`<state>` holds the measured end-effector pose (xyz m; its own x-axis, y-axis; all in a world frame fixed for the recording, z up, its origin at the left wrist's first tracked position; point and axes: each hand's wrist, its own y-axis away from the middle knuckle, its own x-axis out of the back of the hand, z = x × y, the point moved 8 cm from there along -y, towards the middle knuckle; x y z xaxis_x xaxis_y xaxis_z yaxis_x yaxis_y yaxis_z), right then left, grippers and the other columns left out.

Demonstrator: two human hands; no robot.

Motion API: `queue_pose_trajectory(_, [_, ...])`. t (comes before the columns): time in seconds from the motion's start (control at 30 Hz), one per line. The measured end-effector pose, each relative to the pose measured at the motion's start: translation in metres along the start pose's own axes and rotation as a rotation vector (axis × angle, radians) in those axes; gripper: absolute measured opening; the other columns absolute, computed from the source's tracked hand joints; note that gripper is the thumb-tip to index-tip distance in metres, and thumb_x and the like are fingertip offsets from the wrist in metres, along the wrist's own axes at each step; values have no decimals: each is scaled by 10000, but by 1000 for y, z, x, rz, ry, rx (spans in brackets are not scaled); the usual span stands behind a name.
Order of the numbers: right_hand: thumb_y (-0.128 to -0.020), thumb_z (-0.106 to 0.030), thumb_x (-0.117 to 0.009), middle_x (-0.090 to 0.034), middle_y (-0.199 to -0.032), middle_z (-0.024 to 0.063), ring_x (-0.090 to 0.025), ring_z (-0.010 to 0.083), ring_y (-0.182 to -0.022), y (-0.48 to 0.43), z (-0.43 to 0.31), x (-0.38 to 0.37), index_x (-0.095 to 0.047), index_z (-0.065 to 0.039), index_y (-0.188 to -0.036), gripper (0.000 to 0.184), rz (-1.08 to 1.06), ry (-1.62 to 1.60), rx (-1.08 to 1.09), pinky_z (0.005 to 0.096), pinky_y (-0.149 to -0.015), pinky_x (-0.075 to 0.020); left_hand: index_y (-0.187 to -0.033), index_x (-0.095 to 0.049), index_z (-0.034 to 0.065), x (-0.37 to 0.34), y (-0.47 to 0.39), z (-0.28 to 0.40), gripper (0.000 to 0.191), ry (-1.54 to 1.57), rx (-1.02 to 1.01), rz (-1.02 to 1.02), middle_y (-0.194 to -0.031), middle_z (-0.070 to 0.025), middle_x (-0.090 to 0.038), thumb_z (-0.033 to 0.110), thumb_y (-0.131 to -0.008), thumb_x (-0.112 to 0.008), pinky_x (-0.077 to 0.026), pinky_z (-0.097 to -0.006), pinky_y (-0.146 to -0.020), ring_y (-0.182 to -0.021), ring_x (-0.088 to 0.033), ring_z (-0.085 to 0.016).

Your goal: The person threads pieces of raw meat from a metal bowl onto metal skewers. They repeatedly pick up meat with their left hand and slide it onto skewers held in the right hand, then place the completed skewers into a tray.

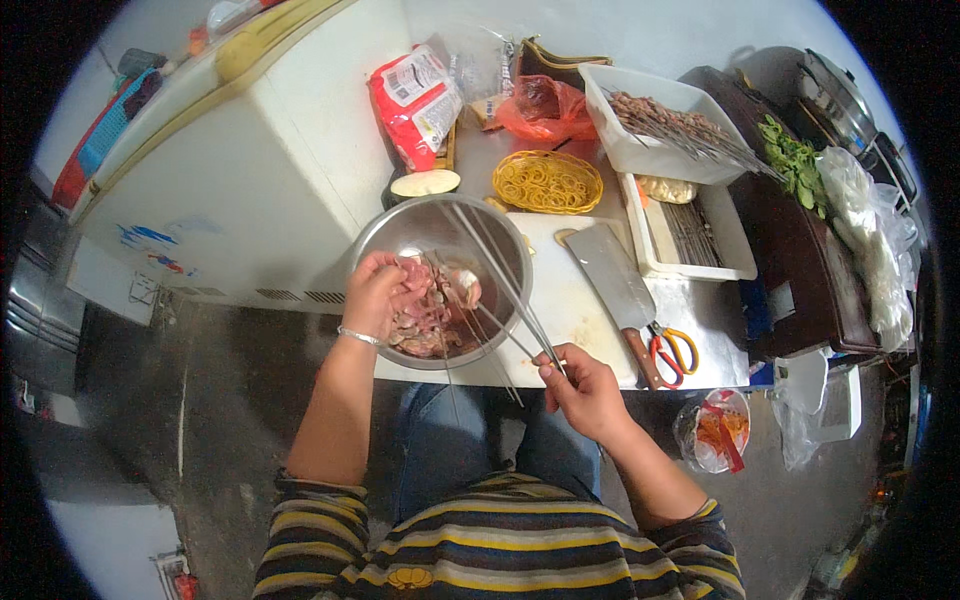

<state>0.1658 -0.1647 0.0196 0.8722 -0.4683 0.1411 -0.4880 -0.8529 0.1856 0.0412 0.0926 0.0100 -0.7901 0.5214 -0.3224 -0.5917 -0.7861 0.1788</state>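
Note:
My left hand (373,289) grips a piece of raw meat (415,276) above a stainless steel bowl (527,281). Sliced raw meat (420,337) lies inside the bowl, and a few thin metal skewers lean over its front rim. Several long metal skewers (525,311) are pinched in my right hand (585,390), at the front of the white cutting board (592,330). One of these skewers reaches into the bowl, with a pale piece of meat (468,287) at its tip. My left fingertips are partly hidden by the meat.
A cleaver (611,270) and scissors (673,356) lie right of the bowl. Behind are a cut vegetable (425,182) and a yellow basket (547,208) of rubber bands. A white tub (619,150) of skewered meat rests over another white tub (694,270) containing skewers.

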Motion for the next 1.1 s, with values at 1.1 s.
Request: queue_pose_trajectory(1.1, [-882,-107,-583,-577,-577,84,-548,106,-497,-9,5,-15,-607,-27,-944,103,92,248,-17,270,-481,-427,-1011,-568,71,-27,7,-43,145,221,147,-3,-947,-80,-639,143,-888,-595,-513,-336,-795,-926,-615,-185])
